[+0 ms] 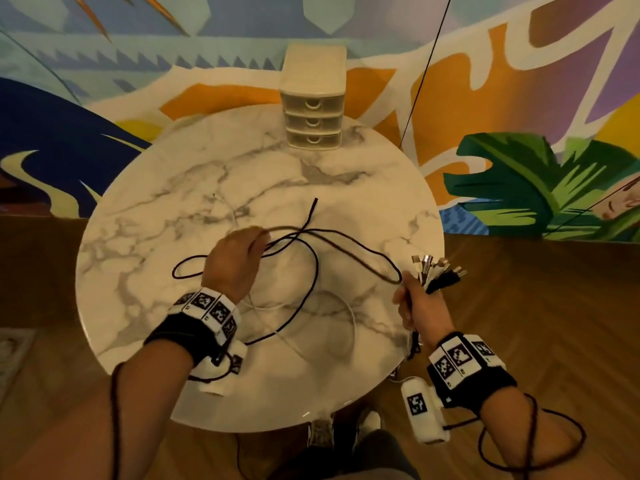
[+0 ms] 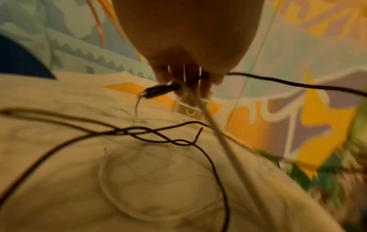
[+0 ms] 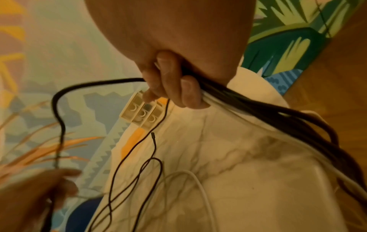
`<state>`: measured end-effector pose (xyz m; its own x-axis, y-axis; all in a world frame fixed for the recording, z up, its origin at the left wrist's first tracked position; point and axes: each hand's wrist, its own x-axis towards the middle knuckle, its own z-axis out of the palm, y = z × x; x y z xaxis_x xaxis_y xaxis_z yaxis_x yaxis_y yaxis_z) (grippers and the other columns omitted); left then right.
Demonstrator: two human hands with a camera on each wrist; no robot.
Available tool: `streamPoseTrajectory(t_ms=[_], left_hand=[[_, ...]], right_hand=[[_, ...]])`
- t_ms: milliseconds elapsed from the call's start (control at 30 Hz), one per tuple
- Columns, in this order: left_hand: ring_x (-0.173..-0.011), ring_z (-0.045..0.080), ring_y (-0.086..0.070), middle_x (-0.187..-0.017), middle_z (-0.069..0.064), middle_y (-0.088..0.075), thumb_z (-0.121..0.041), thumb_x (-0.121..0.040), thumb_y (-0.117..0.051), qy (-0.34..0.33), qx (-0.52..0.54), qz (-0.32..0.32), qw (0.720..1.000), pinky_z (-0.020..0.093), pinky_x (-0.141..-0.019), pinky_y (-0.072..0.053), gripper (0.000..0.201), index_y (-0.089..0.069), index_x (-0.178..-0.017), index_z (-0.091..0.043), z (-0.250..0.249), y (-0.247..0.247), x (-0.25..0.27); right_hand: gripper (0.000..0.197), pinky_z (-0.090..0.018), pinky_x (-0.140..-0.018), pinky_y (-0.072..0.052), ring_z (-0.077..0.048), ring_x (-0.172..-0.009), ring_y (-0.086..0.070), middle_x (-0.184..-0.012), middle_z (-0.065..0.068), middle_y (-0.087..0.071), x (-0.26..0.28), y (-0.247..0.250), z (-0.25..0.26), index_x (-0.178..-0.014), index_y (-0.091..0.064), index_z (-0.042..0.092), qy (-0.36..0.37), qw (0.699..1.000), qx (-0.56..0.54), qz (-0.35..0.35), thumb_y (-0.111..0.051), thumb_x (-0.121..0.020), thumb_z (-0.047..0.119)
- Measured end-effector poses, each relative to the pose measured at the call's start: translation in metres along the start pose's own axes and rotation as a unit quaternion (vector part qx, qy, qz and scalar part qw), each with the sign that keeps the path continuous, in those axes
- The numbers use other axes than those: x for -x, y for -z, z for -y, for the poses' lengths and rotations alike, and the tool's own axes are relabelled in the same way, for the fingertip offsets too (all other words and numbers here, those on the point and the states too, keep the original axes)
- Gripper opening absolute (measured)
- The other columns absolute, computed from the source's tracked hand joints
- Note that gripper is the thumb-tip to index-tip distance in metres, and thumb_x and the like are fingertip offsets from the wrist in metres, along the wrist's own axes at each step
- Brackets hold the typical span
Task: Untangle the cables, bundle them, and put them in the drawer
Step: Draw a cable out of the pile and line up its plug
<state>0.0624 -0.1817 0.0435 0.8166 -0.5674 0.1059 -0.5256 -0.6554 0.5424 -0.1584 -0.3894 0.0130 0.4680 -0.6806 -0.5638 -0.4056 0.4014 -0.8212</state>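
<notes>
Right grip: right hand (image 1: 417,308) clenches gathered cable ends (image 1: 437,273).
Left grip: left hand (image 1: 235,259) pinches black cable (image 1: 313,268), stretched across to right hand.
Drawers (image 1: 313,123): beyond both, shut.

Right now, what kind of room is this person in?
Probably a lounge or café corner, not a workshop: a round marble-look table, a bright painted mural on the wall, a wooden floor, and small plastic drawers.
</notes>
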Motion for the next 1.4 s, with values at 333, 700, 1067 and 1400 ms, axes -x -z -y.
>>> streamPoseTrajectory(t_ms=[333,700,1067,1400], left_hand=[[-0.067,0.024,-0.058,-0.069,-0.002,-0.066,-0.036,-0.09,-0.046,-0.301,-0.121,-0.017,0.946,0.031,-0.065,-0.029,0.03,-0.07,-0.09,-0.019,-0.064,-0.011,0.021],[-0.061,0.023,-0.062,-0.062,-0.002,-0.063,-0.032,-0.084,-0.04,-0.263,-0.217,0.074,0.937,0.035,-0.069,-0.04,0.026,-0.06,-0.073,-0.019,-0.025,-0.029,0.031],[-0.09,0.016,-0.06,-0.102,0.001,-0.063,-0.033,-0.095,-0.049,-0.011,0.19,0.263,0.946,0.025,-0.079,-0.045,0.024,-0.06,-0.112,-0.021,-0.079,-0.008,0.021],[-0.062,0.022,-0.061,-0.071,0.012,-0.068,-0.002,-0.094,-0.049,0.083,0.536,0.209,0.814,0.028,-0.054,-0.049,0.007,-0.056,-0.093,-0.003,-0.138,0.001,0.019]], right_hand=[[0.034,-0.029,-0.079,-0.045,-0.002,-0.076,-0.058,-0.082,0.013,-0.067,0.036,-0.009,0.031,-0.091,-0.071,0.008,0.226,0.971,0.03,-0.068,-0.046,-0.098,0.031],[0.031,-0.044,-0.067,-0.048,-0.033,-0.07,-0.058,-0.074,-0.014,-0.065,0.033,-0.003,0.046,-0.081,-0.064,0.016,0.226,0.934,0.275,-0.021,-0.05,-0.093,0.041],[0.038,-0.046,-0.069,-0.05,-0.036,-0.071,-0.06,-0.072,-0.018,-0.063,0.039,-0.001,0.051,-0.074,-0.058,0.012,0.201,0.951,0.234,-0.034,-0.047,-0.094,0.041],[0.04,-0.043,-0.066,-0.048,-0.025,-0.06,-0.055,-0.06,-0.007,-0.058,0.039,0.004,0.028,-0.064,-0.053,0.018,0.156,0.959,0.235,-0.025,-0.044,-0.096,0.04]])
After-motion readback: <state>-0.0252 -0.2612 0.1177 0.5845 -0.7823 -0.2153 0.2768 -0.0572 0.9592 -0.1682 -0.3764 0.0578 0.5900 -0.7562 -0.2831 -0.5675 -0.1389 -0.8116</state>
